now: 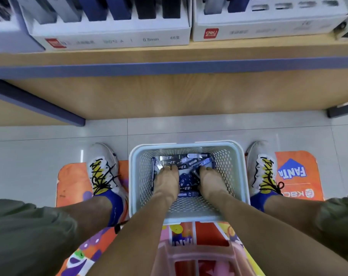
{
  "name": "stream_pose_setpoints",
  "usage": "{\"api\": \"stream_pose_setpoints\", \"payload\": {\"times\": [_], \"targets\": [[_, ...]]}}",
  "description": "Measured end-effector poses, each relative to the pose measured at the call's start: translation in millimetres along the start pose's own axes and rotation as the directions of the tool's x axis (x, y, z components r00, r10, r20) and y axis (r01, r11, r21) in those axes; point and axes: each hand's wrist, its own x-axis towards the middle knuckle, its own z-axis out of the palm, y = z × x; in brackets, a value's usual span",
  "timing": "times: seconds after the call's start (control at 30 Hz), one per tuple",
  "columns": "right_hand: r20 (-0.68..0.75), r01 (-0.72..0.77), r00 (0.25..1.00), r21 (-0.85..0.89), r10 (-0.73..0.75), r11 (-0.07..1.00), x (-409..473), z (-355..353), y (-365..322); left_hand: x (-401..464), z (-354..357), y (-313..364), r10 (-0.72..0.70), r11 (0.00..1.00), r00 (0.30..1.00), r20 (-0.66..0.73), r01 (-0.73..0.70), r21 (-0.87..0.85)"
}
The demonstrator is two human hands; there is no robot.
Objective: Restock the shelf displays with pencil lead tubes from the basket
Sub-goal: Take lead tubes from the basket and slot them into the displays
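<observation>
A pale blue perforated basket (237, 176) stands on the floor between my feet. It holds a loose pile of dark blue and black pencil lead tubes (186, 181). Both my arms reach down into it. My left hand (166, 181) lies on the left side of the pile, fingertips on the tubes. My right hand (210, 183) lies on the right side in the same way. I see only the backs of the hands, so any tube under the fingers is hidden. On the shelf above stand white display boxes (113, 30) with upright dark tubes in slots, and a second box (268, 22) has several open slots.
The wooden shelf edge with a blue strip (169, 66) overhangs the floor ahead. My sneakers (104, 168) (263, 168) flank the basket on an orange floor sticker (300, 172). A pink plastic stool (199, 255) sits under me. Grey shelf legs stand at left and right.
</observation>
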Motion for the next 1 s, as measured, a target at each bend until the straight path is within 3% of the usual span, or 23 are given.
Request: {"api": "stream_pose_setpoints", "payload": {"times": [0.43,0.67,0.77,0.9,1.0], "targets": [[-0.026,-0.046,0.998,0.277,0.055,0.96,-6,-8,-8,-2,-2,-1,-0.065,0.975,0.996,0.067,0.078,-0.21],[-0.047,-0.035,0.997,0.502,0.068,0.864,-13,-15,-6,-1,-6,-5,-0.113,0.919,0.984,0.14,0.157,-0.362],[0.026,-0.112,0.992,0.653,0.125,0.749,-15,-19,-8,2,-7,-5,-0.18,0.784,0.958,0.222,0.276,-0.556],[0.241,-0.28,0.96,0.836,0.143,0.471,-15,-26,-15,3,-9,1,-0.237,0.466,0.911,0.337,0.412,-0.783],[0.253,-0.284,0.959,0.874,0.13,0.394,-18,-30,-18,4,-10,5,-0.244,0.284,0.9,0.36,0.422,-0.861]]}}
